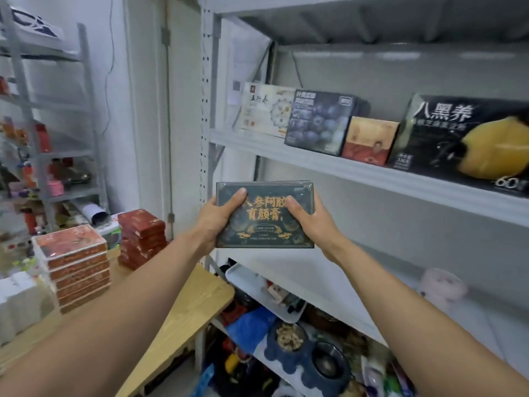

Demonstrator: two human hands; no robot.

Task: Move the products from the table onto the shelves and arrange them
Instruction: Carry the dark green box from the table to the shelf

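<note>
A dark green box with gold lettering [264, 222] is held up in front of the grey metal shelving [343, 164]. My left hand [219, 217] grips its left side and my right hand [309, 217] grips its right side, thumbs on the front face. The box is level with the gap below the upper shelf. On that shelf stand a white box [264, 110], a blueberry box [319, 123], a small orange-red box [367, 140] and a large black box with a yellow shape [463, 136]. Two stacks of red boxes [77, 265] [141, 237] remain on the wooden table [186, 308].
The lower shelf [472, 319] holds a pale pink object [442, 287] at the right. Under it lie a white tray [252, 282], pet bowls [289, 336] and clutter. Another rack with small items [48, 156] stands at the left. White packs [17, 305] sit at the table's left edge.
</note>
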